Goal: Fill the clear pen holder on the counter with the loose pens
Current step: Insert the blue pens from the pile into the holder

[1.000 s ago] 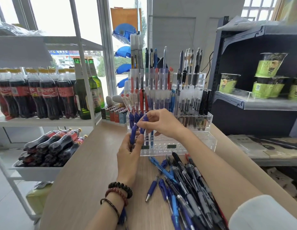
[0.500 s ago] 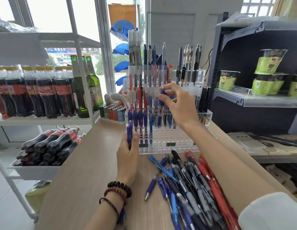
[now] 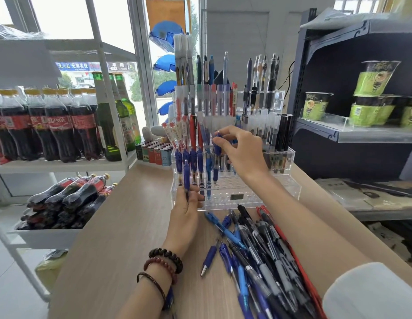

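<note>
At pen holder (image 3: pixel 281 187), right hand (image 3: pixel 240 153) pinches blue pen (image 3: pixel 217 157); left hand (image 3: pixel 184 217) grips second pen (image 3: pixel 186 176).

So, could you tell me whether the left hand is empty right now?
No, the left hand grips a blue pen upright at the front left corner of the clear pen holder.

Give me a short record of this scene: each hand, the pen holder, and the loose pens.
clear pen holder: tiered, back rows full, many front holes empty
left hand: grips first blue pen upright at the holder's front left corner
right hand: pinches top of second blue pen, tip down among the holder's blue row
loose pens: blue, black and red pile on the wooden counter, before the holder
</note>
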